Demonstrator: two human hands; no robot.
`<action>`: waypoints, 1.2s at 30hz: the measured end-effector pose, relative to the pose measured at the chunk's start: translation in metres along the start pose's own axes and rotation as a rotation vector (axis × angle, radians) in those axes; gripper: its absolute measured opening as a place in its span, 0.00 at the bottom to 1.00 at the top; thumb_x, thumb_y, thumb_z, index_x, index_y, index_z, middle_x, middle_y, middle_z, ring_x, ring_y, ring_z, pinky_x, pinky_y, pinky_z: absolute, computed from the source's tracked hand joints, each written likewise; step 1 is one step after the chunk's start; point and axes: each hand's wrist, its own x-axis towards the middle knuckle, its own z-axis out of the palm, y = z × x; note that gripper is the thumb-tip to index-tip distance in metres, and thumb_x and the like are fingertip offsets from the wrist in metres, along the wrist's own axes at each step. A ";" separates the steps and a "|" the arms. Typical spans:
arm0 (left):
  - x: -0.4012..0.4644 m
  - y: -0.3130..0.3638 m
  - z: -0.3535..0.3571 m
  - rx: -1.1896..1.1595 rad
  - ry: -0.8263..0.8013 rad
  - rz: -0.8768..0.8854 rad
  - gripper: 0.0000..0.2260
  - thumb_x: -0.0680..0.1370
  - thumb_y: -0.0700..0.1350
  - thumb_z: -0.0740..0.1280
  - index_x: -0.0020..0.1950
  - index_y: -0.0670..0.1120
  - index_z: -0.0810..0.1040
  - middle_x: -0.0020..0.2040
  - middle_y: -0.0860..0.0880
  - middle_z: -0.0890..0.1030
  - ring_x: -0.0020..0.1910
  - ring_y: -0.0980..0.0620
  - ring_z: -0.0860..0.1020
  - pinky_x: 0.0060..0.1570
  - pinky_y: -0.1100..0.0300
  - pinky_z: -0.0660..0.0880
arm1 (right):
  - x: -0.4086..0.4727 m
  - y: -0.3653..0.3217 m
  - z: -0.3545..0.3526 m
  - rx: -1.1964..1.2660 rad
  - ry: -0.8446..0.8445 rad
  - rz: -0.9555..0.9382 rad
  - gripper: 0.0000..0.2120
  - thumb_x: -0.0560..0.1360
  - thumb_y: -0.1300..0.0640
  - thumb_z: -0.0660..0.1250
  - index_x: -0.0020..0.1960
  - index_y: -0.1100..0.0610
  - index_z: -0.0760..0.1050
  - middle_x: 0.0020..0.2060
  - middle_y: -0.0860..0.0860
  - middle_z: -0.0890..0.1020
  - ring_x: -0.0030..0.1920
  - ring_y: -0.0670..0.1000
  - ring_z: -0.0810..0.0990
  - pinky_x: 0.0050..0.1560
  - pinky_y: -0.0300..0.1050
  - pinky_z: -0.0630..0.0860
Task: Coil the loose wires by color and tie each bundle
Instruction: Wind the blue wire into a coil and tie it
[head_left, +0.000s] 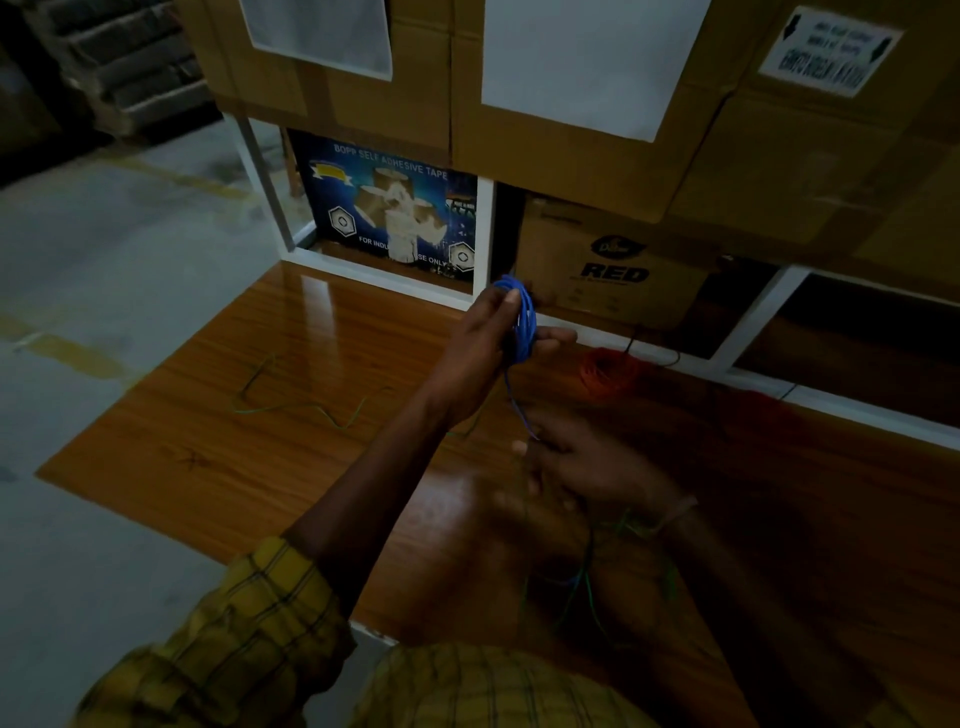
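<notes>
You have a bright blue wire coil (522, 322) at twelve o'clock, an orange-red wire bundle (610, 375) at two, a thin green loose wire (291, 402) at ten, and yellow plaid sleeves (249, 623).

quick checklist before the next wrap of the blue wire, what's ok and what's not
1. Blue coil held in left hand: ok.
2. Blue tail runs from coil down to right hand: ok.
3. Right hand's grip on the tail: cannot tell, blurred and dark.
4. Red bundle lies apart from the coil: ok.
5. Green wire loose on the wooden table, uncoiled: not ok.
6. Blue tail free of green strands by the right wrist: cannot tell.
</notes>
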 end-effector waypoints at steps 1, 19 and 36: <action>0.001 -0.005 -0.002 0.082 0.003 0.022 0.11 0.90 0.46 0.54 0.68 0.46 0.71 0.54 0.45 0.88 0.58 0.42 0.86 0.62 0.52 0.82 | -0.004 -0.003 -0.001 0.008 -0.042 -0.008 0.18 0.85 0.55 0.62 0.71 0.39 0.67 0.36 0.53 0.83 0.24 0.50 0.74 0.25 0.42 0.71; -0.003 -0.007 -0.021 0.824 -0.204 -0.081 0.16 0.88 0.52 0.54 0.68 0.45 0.74 0.56 0.41 0.81 0.35 0.56 0.75 0.33 0.60 0.73 | -0.033 -0.026 -0.098 0.716 -0.116 -0.292 0.12 0.81 0.52 0.67 0.52 0.62 0.77 0.22 0.48 0.69 0.18 0.44 0.67 0.39 0.46 0.83; -0.019 0.002 -0.006 0.053 -0.331 -0.099 0.24 0.90 0.48 0.48 0.68 0.32 0.74 0.46 0.42 0.77 0.24 0.56 0.61 0.22 0.64 0.59 | 0.035 -0.001 -0.087 0.155 0.676 -0.145 0.09 0.82 0.50 0.67 0.49 0.51 0.84 0.40 0.41 0.85 0.43 0.39 0.81 0.48 0.44 0.75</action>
